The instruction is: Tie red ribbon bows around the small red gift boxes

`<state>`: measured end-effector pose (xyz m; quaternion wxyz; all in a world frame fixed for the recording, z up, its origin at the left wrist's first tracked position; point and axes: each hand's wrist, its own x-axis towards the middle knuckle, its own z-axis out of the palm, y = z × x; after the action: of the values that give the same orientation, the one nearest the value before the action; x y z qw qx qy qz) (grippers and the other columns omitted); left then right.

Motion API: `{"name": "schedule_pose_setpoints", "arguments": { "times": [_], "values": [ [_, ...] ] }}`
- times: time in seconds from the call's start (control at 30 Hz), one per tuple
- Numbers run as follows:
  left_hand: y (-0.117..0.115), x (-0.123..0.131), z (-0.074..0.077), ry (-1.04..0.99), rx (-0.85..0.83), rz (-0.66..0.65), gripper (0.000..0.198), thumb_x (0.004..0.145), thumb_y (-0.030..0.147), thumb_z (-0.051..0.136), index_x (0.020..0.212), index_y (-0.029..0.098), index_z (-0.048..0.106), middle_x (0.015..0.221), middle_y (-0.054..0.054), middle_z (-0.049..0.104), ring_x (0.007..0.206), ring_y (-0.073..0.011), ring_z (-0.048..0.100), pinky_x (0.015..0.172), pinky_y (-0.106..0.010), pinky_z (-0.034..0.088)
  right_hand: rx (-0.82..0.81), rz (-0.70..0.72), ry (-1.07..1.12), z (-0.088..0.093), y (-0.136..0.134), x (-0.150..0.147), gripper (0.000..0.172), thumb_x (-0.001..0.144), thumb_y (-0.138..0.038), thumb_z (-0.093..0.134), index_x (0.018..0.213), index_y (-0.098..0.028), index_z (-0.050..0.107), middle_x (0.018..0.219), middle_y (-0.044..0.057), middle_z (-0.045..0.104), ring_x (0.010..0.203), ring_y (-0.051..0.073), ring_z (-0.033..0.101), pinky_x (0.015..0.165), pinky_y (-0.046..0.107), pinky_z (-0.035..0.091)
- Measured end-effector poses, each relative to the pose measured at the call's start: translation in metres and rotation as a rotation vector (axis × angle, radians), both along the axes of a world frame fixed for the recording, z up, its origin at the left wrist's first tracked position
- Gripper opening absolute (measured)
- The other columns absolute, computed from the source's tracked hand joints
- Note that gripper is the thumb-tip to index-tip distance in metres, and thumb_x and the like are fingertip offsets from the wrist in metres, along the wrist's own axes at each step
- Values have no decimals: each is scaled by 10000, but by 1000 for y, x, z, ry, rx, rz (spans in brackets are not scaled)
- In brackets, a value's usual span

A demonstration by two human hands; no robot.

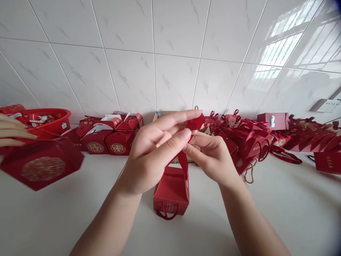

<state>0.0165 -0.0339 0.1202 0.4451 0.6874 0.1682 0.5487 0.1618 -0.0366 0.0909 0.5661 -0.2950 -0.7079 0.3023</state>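
Observation:
Above a small red gift box [170, 192], both of my hands are working on a dark red ribbon [195, 122]. My left hand [160, 142] pinches the ribbon between thumb and fingers, with a loop of it over the fingertips. Close beside it, my right hand [210, 153] pinches the ribbon lower down. From the fingers the ribbon runs down to the box's top. The box stands upright on the white table, with a twisted red cord handle on its near side. Part of its back is hidden behind my hands.
At the left, another person's hand [13, 131] is next to a blurred red box [44, 163]. Behind that is a red basin [50, 124] of small packets. Several red boxes [117, 142] stand by the tiled wall; ribboned ones [250, 138] crowd the right.

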Motion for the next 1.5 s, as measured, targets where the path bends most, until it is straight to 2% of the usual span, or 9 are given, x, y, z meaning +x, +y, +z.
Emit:
{"name": "schedule_pose_setpoints", "arguments": {
  "times": [0.1, 0.2, 0.3, 0.47, 0.63, 0.83, 1.07, 1.27, 1.5],
  "values": [
    [1, 1, -1, 58, 91, 88, 288, 848, 213, 548, 1120, 255, 632, 1161, -57, 638, 1142, -252, 567, 924, -373, 504, -25, -59, 58, 1, 0, 2, 202, 842, -261, 615, 663, -178, 656, 668, 4, 544, 698, 130, 516, 663, 271, 434],
    [9, -1, -3, 125, 198, 306, 375, 798, 162, 584, 1159, 263, 570, 1250, -51, 570, 1217, -248, 493, 934, -350, 473, -55, -82, 114, 2, 0, 4, 210, 840, -272, 620, 653, -178, 645, 655, 5, 541, 705, 137, 519, 670, 277, 431],
    [20, -8, -7, 318, 197, 435, 305, 798, 180, 576, 1093, 250, 555, 1195, -54, 580, 1163, -242, 520, 872, -337, 474, -69, -107, 130, 2, 1, 7, 207, 839, -289, 623, 670, -174, 656, 687, 16, 579, 696, 136, 519, 663, 278, 431],
    [30, -22, -11, 737, 94, 303, 139, 842, 348, 536, 910, 248, 603, 827, -24, 650, 782, -216, 631, 591, -290, 448, -72, -94, 178, 3, 1, 10, 149, 828, -285, 634, 722, -186, 670, 767, 22, 635, 748, 148, 570, 704, 281, 466],
    [25, -24, -11, 784, 94, 237, 277, 854, 431, 501, 690, 231, 598, 569, 13, 559, 524, -174, 555, 452, -272, 352, -32, -167, 166, 5, -1, 11, 166, 813, -280, 650, 680, -181, 653, 704, 8, 603, 663, 124, 546, 604, 256, 448],
    [15, -10, -5, 622, 59, 52, 215, 861, 380, 525, 763, 206, 605, 704, -6, 634, 674, -177, 606, 557, -262, 456, 76, -291, 74, 4, -2, 11, 186, 814, -285, 644, 665, -175, 647, 717, 25, 584, 689, 138, 529, 597, 268, 420],
    [16, 1, -8, 510, 97, 107, 185, 876, 316, 514, 762, 190, 588, 729, -1, 609, 672, -153, 563, 572, -256, 430, 142, -358, 37, 4, -5, 9, 174, 824, -273, 630, 677, -186, 661, 728, 30, 591, 689, 147, 537, 611, 279, 428],
    [18, 2, -8, 466, 110, 201, 212, 899, 320, 473, 796, 188, 605, 770, -22, 624, 742, -171, 576, 619, -265, 434, 81, -320, 84, 2, -2, 10, 124, 823, -299, 632, 790, -196, 691, 814, 44, 639, 783, 172, 586, 705, 297, 478],
    [18, 6, -11, 413, 114, 116, 203, 889, 312, 499, 748, 180, 564, 696, 6, 567, 624, -121, 502, 536, -230, 385, 72, -279, 117, 2, -3, 11, 118, 829, -295, 632, 806, -196, 692, 858, 52, 657, 818, 178, 599, 750, 309, 490]
  ]
}}
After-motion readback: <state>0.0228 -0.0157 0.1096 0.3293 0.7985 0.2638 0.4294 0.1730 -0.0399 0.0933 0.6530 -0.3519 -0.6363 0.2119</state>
